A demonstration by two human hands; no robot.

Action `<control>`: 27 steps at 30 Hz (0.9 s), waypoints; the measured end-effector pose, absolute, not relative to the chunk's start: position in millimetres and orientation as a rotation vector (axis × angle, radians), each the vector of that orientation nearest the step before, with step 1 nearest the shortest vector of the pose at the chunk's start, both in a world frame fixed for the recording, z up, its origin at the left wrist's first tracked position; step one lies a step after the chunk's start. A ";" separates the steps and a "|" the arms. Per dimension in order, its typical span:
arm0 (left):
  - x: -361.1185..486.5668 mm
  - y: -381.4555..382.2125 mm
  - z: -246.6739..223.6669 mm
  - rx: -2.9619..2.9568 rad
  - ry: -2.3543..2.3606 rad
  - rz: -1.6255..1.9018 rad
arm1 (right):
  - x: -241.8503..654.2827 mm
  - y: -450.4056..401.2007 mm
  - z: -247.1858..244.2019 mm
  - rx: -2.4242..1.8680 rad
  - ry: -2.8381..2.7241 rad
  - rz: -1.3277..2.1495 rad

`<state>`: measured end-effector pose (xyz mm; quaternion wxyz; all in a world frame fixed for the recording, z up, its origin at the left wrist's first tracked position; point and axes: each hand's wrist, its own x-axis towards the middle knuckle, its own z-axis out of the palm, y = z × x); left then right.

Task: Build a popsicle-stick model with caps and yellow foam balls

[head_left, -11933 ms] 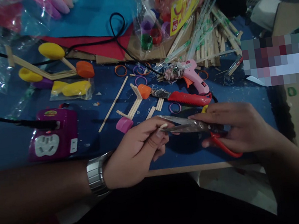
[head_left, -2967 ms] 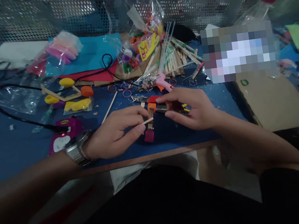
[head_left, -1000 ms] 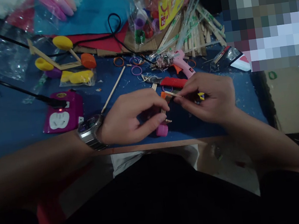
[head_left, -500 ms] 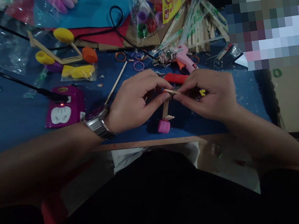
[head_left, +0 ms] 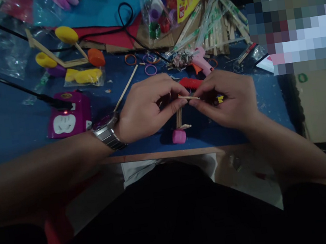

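Note:
A short thin wooden stick (head_left: 189,97) is pinched between my two hands above the blue table. My left hand (head_left: 149,107), with a metal watch at the wrist, holds its left end between thumb and fingertips. My right hand (head_left: 227,97) pinches the right end. Below them, several wooden sticks (head_left: 179,118) stand in a bundle beside a pink cap (head_left: 179,136) near the table's front edge. A red toothed piece (head_left: 190,83) lies just behind my fingertips, and a small yellow piece (head_left: 220,99) shows beside my right fingers.
A purple power socket (head_left: 68,114) with a black cable sits at the left. Behind my hands lie a pink glue gun (head_left: 202,60), rubber bands (head_left: 150,69) and a pile of sticks (head_left: 214,35). A long stick (head_left: 126,87) lies by the watch. A cardboard box (head_left: 323,105) stands at the right.
The small stick between my fingertips has shifted slightly right and lies a little flatter. Both hands keep nearly the same place and grip. The view has moved slightly.

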<state>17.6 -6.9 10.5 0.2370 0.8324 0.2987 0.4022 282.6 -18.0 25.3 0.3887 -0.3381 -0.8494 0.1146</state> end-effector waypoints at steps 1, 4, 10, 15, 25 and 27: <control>17.5 -6.8 10.2 2.278 0.822 1.096 | 282.3 -18.1 25.4 -0.867 -2.165 0.295; 17.7 -6.5 8.9 2.268 0.816 1.093 | 281.0 -19.0 25.6 -0.849 -2.161 0.306; 17.3 -6.6 7.9 2.236 0.829 1.081 | 279.2 -19.0 26.6 -0.862 -2.163 0.329; 16.2 -6.5 9.2 2.261 0.822 1.079 | 279.7 -17.4 25.7 -0.866 -2.166 0.306; 18.4 -2.6 -4.2 2.179 0.729 1.219 | 280.3 -21.5 29.0 -0.830 -2.185 0.320; 15.6 -7.0 -1.5 2.112 0.790 1.226 | 282.1 -21.0 27.6 -0.783 -2.171 0.321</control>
